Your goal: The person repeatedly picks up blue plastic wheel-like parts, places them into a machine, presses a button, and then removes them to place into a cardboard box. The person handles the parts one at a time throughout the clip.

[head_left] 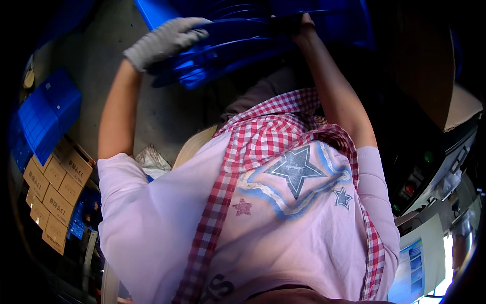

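Both hands clasp the blue plastic crate (238,43), gloved left hand (164,40) on its near rim, bare right hand (304,25) at its far edge; it looks stiff, light, best gripped by the rims.

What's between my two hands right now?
In the head view, the blue plastic crate spans the stretch from the gloved left hand to the bare right hand; both grasp it.

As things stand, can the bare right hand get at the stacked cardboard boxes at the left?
Probably not: the right hand grips the blue crate up front, and the cardboard boxes sit low on the far left, across the body.
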{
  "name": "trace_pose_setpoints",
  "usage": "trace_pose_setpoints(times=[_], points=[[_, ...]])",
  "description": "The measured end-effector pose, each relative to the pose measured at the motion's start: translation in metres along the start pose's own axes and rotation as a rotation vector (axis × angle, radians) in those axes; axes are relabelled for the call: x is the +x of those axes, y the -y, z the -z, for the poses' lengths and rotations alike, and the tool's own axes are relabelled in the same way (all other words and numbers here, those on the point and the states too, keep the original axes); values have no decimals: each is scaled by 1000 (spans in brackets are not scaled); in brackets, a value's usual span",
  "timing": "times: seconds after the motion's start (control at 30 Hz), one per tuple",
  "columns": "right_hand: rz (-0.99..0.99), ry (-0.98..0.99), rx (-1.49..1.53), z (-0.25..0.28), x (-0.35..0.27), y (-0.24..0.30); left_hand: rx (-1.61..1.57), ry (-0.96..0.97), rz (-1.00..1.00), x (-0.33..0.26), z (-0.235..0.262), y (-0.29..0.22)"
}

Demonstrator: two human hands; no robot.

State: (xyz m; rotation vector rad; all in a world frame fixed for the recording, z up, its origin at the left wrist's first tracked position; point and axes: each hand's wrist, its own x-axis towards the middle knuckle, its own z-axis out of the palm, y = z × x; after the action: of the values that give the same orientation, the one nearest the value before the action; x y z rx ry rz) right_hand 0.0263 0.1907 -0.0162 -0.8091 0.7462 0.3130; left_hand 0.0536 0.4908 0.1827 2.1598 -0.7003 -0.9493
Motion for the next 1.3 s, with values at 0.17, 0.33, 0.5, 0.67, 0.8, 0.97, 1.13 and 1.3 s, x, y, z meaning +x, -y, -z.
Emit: trace_pose_setpoints(times=[0.17, 0.33, 0.5, 0.67, 0.8, 0.97, 1.13, 1.3], points=[[-168, 77, 135, 6, -41, 19, 19, 138, 36, 9, -85, 63], [-511, 822, 573, -2, -135, 62, 487, -114, 432, 35, -65, 104], [-208, 726, 399, -7, -248, 83, 690, -465, 370, 99, -72, 173], [64, 636, 187, 11, -308, 105, 484, -144, 659, 148, -44, 175], [201, 735, 26, 35, -326, 127, 426, -67, 493, 146, -69, 227], [414, 772, -74, 54, -354, 137, 412, -217, 317, 75, -141, 119], [493, 853, -208, 73, -364, 154, 418, -282, 477, 61, -156, 129], [481, 740, -149, 81, -393, 150, 430, -339, 430, 71, -122, 160]])
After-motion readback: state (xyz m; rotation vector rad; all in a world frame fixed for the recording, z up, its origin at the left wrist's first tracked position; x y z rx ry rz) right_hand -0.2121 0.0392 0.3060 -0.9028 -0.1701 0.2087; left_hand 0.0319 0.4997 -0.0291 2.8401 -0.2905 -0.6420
